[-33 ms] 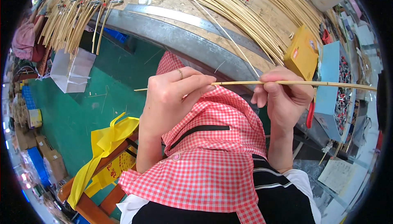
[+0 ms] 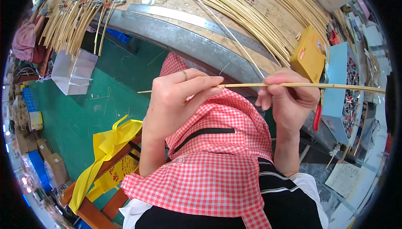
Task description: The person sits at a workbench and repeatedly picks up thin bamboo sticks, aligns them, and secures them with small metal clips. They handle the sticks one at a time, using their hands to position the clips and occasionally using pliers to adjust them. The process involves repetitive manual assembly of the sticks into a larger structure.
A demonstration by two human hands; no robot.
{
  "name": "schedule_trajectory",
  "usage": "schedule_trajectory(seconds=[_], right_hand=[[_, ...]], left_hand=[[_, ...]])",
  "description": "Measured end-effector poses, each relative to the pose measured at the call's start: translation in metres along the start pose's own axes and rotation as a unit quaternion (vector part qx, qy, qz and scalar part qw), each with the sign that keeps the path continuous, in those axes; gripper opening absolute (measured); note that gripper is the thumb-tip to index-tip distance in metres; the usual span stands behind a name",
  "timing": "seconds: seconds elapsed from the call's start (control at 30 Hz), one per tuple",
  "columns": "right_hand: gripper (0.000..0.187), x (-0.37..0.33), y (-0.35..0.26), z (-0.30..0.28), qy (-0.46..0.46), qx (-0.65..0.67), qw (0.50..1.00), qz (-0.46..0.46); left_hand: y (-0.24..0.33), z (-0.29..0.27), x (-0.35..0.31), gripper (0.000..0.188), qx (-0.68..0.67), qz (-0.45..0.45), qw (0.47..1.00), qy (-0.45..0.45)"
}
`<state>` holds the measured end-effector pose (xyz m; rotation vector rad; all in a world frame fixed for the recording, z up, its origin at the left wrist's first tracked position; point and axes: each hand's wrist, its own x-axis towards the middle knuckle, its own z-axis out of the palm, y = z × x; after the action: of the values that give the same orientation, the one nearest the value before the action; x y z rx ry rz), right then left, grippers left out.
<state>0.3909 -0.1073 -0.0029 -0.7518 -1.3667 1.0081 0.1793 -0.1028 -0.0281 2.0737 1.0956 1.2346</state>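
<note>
A thin bamboo strip (image 2: 247, 85) lies crosswise in front of me at lap height, roughly level. My left hand (image 2: 178, 99), with a ring on one finger, pinches it between thumb and forefinger, and a short end sticks out past the back of that hand. Farther right, my right hand (image 2: 293, 99) grips the same strip between thumb and fingers. The longer end runs off toward the right edge of the view. Below the strip is my red-checked apron (image 2: 201, 174).
A workbench (image 2: 167, 30) with a metal front edge carries a steel ruler (image 2: 184, 16) and bundled bamboo strips (image 2: 234, 7). At right stand a yellow box (image 2: 309, 53) and a blue box (image 2: 335, 91) of clips. A yellow bag (image 2: 104, 145) hangs on a wooden chair (image 2: 92, 206) at left.
My left fingertips sit very slightly farther right along the strip, and my right hand has shifted a little left. Both hands keep their hold.
</note>
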Motion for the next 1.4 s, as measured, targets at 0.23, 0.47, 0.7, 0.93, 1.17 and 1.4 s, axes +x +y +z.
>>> schedule_trajectory(seconds=[0.23,0.47,0.7,0.93,1.17,1.4], right_hand=[[0.014,0.004,0.007,0.009,-0.145,-0.025,0.989,-0.025],[0.018,0.052,0.01,0.0,-0.251,-0.124,0.957,0.074],[0.027,0.19,0.113,-0.064,-0.118,-0.604,0.787,-0.043],[0.013,0.209,0.15,-0.072,-0.134,-0.7,0.699,-0.057],[0.026,0.141,0.071,-0.05,-0.071,-0.417,0.902,0.09],[0.028,0.0,0.035,0.002,-0.08,0.086,0.97,0.213]], left_hand=[[-0.004,0.001,0.0,0.011,-0.294,-0.081,0.949,-0.074],[-0.012,-0.001,-0.003,0.008,-0.247,-0.103,0.963,0.016],[-0.011,-0.002,0.004,0.005,-0.135,-0.087,0.982,0.103],[-0.009,0.001,0.002,0.009,0.015,0.0,0.992,0.126],[-0.004,0.002,0.0,0.01,0.036,0.017,0.99,0.136],[0.005,0.004,0.0,0.01,0.051,0.01,0.992,0.112]])
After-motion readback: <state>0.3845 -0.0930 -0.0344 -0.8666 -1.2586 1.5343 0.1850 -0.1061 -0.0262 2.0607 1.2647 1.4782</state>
